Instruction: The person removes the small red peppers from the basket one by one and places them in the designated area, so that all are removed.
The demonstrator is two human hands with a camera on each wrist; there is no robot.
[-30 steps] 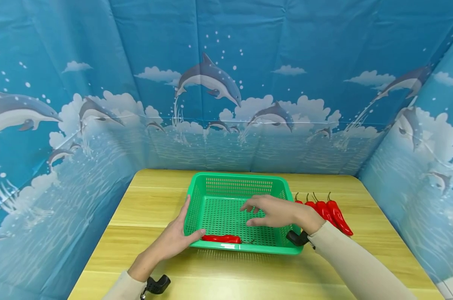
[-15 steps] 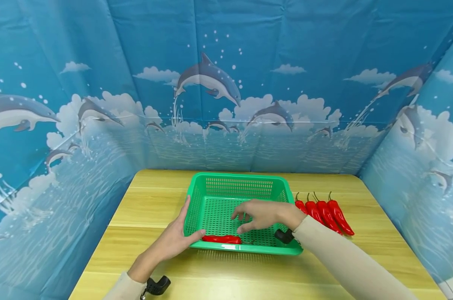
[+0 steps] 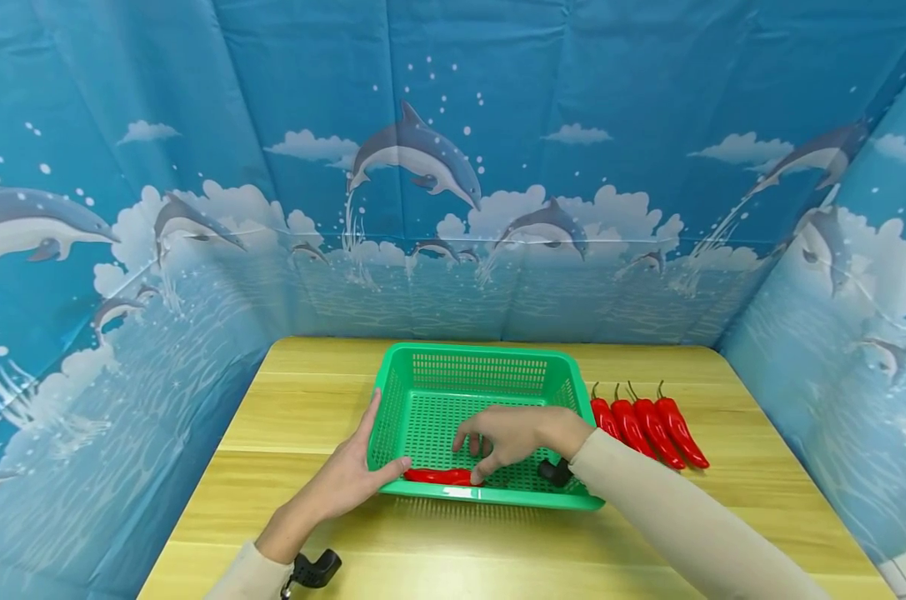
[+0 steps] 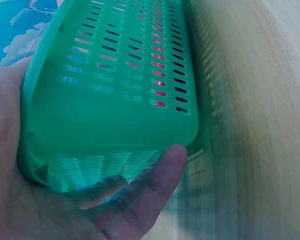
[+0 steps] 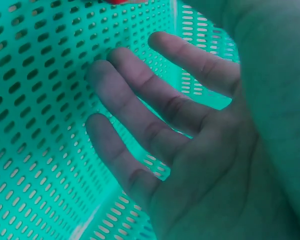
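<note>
A green perforated plastic basket (image 3: 490, 351) stands on the table. Inside it, along the front wall, lies a red chili pepper (image 3: 436, 476) with its stem end to the right. My left hand (image 3: 340, 477) grips the basket's front left corner, thumb over the rim; the left wrist view shows its fingers against the outer wall. My right hand (image 3: 514, 435) is down inside the basket, its thumb right at the pepper's stem end. In the right wrist view, fingers (image 5: 127, 107) are loosely spread over the basket floor, with a bit of red at the top edge.
Several red chili peppers (image 3: 651, 429) lie side by side on the wooden table (image 3: 302, 417), just right of the basket, stems pointing to the back. A blue dolphin-print curtain (image 3: 453, 283) hangs behind the table and along both sides.
My right hand has moved left and toward the front inside the basket, bringing its thumb to the pepper's stem end. My left hand and the basket have stayed in place.
</note>
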